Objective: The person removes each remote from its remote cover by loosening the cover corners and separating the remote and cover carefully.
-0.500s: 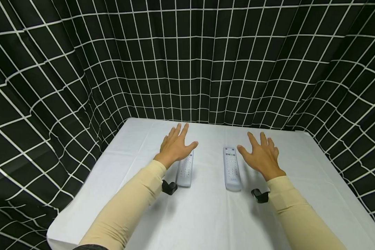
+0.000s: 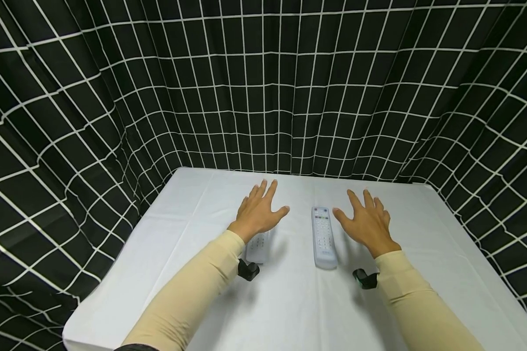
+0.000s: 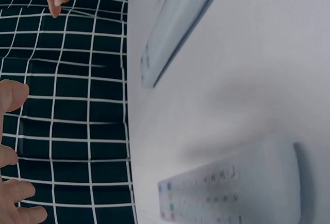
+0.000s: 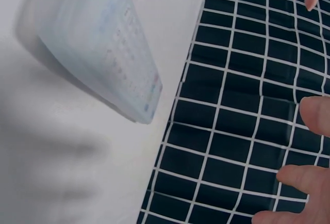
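Two pale remote controls lie on the white table, buttons facing up. My left hand [image 2: 259, 212] hovers over the left remote [image 2: 257, 249] with fingers spread, hiding its upper part in the head view. To the right of the other remote [image 2: 323, 238] is my right hand [image 2: 367, 222], fingers apart and holding nothing. Coloured buttons show on the left remote [image 3: 232, 185] in the left wrist view. In the right wrist view the right remote [image 4: 103, 44] is large and blurred, with the right hand's fingertips [image 4: 304, 177] off to one side.
A white cloth covers the table [image 2: 193, 204]. Black curtains with a white grid [image 2: 263, 87] hang behind it and along both sides. A small black device [image 2: 248, 269] sits at the left wrist, and a similar one [image 2: 365, 279] at the right.
My left hand has shifted right and slightly nearer, covering more of the left remote. The right hand has barely moved, and both remotes lie where they were.
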A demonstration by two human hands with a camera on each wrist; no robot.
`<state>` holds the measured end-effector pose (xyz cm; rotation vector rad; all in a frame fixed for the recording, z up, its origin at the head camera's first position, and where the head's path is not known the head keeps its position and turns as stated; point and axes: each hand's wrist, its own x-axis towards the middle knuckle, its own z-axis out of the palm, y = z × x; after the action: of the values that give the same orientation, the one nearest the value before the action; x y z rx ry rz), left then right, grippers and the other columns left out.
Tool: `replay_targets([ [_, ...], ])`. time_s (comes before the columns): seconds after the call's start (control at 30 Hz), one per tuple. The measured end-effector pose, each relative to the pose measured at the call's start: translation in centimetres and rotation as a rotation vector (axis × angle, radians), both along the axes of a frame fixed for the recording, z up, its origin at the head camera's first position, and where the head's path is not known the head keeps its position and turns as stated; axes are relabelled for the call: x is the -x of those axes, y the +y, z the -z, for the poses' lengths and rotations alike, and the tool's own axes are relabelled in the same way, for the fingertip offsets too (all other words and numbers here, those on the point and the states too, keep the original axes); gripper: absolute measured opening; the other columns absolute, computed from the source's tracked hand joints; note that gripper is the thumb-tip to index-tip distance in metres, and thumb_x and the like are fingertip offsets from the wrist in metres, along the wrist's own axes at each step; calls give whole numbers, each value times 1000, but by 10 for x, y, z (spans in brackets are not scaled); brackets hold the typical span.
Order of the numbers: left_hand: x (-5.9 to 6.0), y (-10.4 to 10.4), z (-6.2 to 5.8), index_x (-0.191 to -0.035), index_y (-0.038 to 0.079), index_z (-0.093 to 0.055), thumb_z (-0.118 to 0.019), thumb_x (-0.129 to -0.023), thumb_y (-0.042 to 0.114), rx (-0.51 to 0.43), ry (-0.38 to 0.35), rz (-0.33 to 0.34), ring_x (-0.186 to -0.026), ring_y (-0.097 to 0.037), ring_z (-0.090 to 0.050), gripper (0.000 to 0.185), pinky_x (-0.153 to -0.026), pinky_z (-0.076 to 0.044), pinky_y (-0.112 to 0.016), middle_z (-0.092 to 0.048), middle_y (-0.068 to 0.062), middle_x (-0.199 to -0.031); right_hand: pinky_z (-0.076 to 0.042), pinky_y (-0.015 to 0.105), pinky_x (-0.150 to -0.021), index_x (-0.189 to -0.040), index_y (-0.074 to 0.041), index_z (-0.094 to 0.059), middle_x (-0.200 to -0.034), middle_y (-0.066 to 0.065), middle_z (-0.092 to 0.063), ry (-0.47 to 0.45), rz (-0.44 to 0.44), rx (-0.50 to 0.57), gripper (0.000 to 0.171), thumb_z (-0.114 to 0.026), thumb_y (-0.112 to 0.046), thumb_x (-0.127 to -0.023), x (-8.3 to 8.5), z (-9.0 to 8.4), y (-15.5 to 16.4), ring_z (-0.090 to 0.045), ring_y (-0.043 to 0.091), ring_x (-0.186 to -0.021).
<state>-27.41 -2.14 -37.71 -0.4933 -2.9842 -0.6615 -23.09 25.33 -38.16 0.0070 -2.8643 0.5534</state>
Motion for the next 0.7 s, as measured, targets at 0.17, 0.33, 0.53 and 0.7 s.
replay_targets([
  [0.17,-2,9,5,-156,26,-13,-45,-92,62,3,3,14,-144,-32,-8,81,-111,-13,-54,-10,-6,-160,-11,74,-97,-149,-5,-30,-150,35,-14,-10,-5,0,80,-42,-61,-94,-1,4,1,-12,61,-131],
  [0.33,-4,16,10,-156,25,-13,-45,-92,62,11,-1,36,-143,-35,-11,81,-111,-15,-55,-12,-9,-159,-10,74,-98,-150,-5,-30,-150,35,-15,-33,-4,9,80,-42,-61,-94,-2,6,2,-11,60,-131],
  [0.53,-7,22,15,-156,25,-14,-46,-91,62,16,-10,39,-143,-35,-12,81,-110,-16,-55,-14,-9,-159,-12,73,-98,-149,-3,-30,-149,35,-17,-37,-4,2,81,-41,-62,-94,-2,9,4,-13,60,-131],
  [0.7,-9,31,21,-156,24,-16,-45,-91,63,22,-11,49,-142,-36,-15,81,-108,-20,-58,-17,-8,-159,-15,73,-96,-149,-2,-30,-150,31,-20,-52,-8,3,80,-43,-60,-94,-3,13,4,-14,58,-132],
])
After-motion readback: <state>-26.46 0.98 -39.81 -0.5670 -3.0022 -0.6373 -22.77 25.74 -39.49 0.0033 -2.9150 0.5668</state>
